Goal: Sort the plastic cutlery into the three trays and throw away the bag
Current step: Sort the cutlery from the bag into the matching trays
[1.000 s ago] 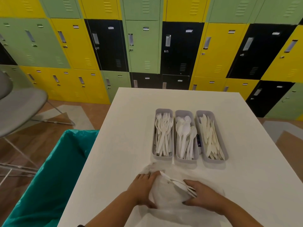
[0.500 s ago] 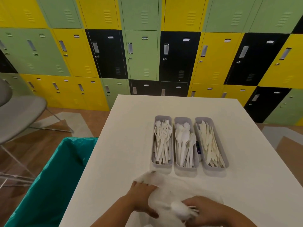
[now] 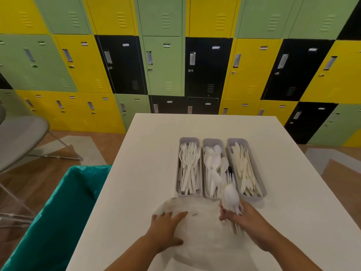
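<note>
Teal-lined bin (image 3: 48, 222) at lower left of frame, beside white table (image 3: 136, 173). Left hand (image 3: 166, 229) lies flat with fingers spread on clear plastic bag (image 3: 203, 237), lower centre. Three grey trays above bag: fork tray (image 3: 178, 173), spoon tray (image 3: 204, 192), knife tray (image 3: 256, 167). Right hand (image 3: 245, 220), grip closed round bunch of white spoons (image 3: 230, 196), just below spoon tray.

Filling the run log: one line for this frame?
left hand: pressing bag | right hand: holding spoons near trays
</note>
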Tool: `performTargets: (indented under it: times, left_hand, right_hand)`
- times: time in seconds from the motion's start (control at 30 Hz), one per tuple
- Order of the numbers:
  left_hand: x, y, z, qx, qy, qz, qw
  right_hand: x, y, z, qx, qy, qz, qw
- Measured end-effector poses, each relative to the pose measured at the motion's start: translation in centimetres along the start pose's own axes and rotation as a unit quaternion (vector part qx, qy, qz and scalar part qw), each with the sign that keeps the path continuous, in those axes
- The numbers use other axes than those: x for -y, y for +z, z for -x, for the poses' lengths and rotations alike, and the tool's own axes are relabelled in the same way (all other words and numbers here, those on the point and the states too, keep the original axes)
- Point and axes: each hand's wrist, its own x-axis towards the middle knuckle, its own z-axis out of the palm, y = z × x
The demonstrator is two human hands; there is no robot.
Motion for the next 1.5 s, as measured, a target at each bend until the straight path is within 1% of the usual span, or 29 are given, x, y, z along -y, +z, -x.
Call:
performTargets:
  times: [0.1, 0.13, 0.2, 0.27, 0.3, 0.33, 0.37, 0.47, 0.5, 0.6, 0.67, 0.73, 0.8, 0.83, 0.87, 0.93, 0.97, 1.0, 1.03, 1.13, 1.23, 1.37, 1.43, 1.5]
  left_hand:
    - [-0.3, -0.6, 0.0, 0.022, -0.006, -0.002, 1.000]
    - [-0.7, -1.0, 0.0, 0.018, -0.002, 0.005, 1.000]
    - [-2.1, -1.6, 0.3, -0.034, 0.034, 0.029, 0.998]
    - [-3.9, -1.8, 0.7, -0.107, 0.102, 0.040, 0.988]
    - [-4.8, -1.8, 0.9, -0.126, 0.136, 0.037, 0.982]
    - [-5.5, -1.7, 1.0, -0.120, 0.161, 0.026, 0.979]
    - [-5.9, -1.4, 1.0, -0.094, 0.172, 0.009, 0.981]
    - [-5.2, -0.1, 0.5, 0.036, 0.151, -0.058, 0.986]
    - [-4.8, 0.2, 0.4, 0.064, 0.143, -0.082, 0.984]
    - [-4.0, 0.5, 0.3, 0.083, 0.141, -0.099, 0.982]
    - [-4.1, -0.1, 0.2, 0.090, 0.146, -0.099, 0.980]
    - [-4.5, -1.3, -0.2, 0.118, 0.138, -0.096, 0.979]
    - [-5.2, -3.2, -0.3, 0.129, 0.138, -0.081, 0.979]
    - [-5.9, -4.4, -0.2, 0.117, 0.148, -0.062, 0.980]
    - [-6.7, -5.5, -0.1, 0.092, 0.153, -0.017, 0.984]
    - [-8.4, -7.8, 0.2, 0.019, 0.130, 0.133, 0.982]
    - [-9.1, -8.9, 0.4, -0.014, 0.113, 0.218, 0.969]
    - [-9.8, -9.9, 0.3, -0.032, 0.105, 0.287, 0.952]
    - [-10.7, -10.5, 0.4, -0.031, 0.104, 0.328, 0.938]
    - [-12.9, -11.2, 0.8, 0.005, 0.127, 0.359, 0.924]
    - [-14.4, -10.4, 0.5, 0.011, 0.123, 0.446, 0.887]
    - [-15.1, -9.4, 0.0, 0.026, 0.107, 0.532, 0.839]
    - [-15.5, -9.3, 0.0, 0.035, 0.109, 0.570, 0.814]
    - [-16.1, -8.9, -0.4, 0.025, 0.104, 0.591, 0.800]
  right_hand:
    - [-0.4, -0.4, -0.4, -0.030, -0.004, -0.027, 0.999]
    - [-0.5, -0.4, -0.6, -0.039, -0.006, -0.035, 0.999]
    - [-0.7, -0.3, -0.8, -0.050, -0.010, -0.043, 0.998]
    - [-0.9, 0.0, -1.1, -0.055, -0.010, -0.047, 0.997]
    - [-0.9, 0.2, -1.2, -0.054, -0.011, -0.051, 0.997]
    - [-1.0, 0.3, -1.3, -0.050, -0.013, -0.053, 0.997]
    - [-1.0, 0.4, -1.4, -0.045, -0.017, -0.056, 0.997]
    - [-0.5, 0.3, -1.5, -0.044, -0.026, -0.075, 0.996]
    - [0.0, 0.0, -1.5, -0.051, -0.034, -0.085, 0.994]
    - [1.7, -1.7, -1.5, -0.081, -0.068, -0.158, 0.982]
    - [2.7, -3.0, -1.7, -0.110, -0.081, -0.230, 0.964]
    - [3.5, -4.0, -1.9, -0.133, -0.075, -0.284, 0.947]
    - [4.0, -4.3, -2.0, -0.140, -0.064, -0.303, 0.941]
    - [4.1, -4.3, -2.2, -0.140, -0.056, -0.306, 0.940]
    - [4.1, -4.1, -2.3, -0.140, -0.047, -0.309, 0.939]
    - [4.1, -3.7, -2.4, -0.143, -0.035, -0.333, 0.931]
    - [4.3, -3.4, -2.5, -0.142, -0.035, -0.345, 0.927]
    - [4.7, -3.0, -2.8, -0.138, -0.038, -0.350, 0.926]
    - [4.8, -2.8, -2.6, -0.134, -0.034, -0.350, 0.927]
    - [5.4, -2.0, -2.6, -0.136, -0.020, -0.352, 0.926]
    - [5.3, -2.0, -2.6, -0.146, -0.019, -0.367, 0.919]
    - [4.5, -3.2, -1.9, -0.122, -0.019, -0.308, 0.943]
    - [3.9, -3.8, -1.5, -0.105, -0.020, -0.315, 0.943]
    - [3.4, -4.2, -1.2, -0.099, -0.021, -0.297, 0.949]
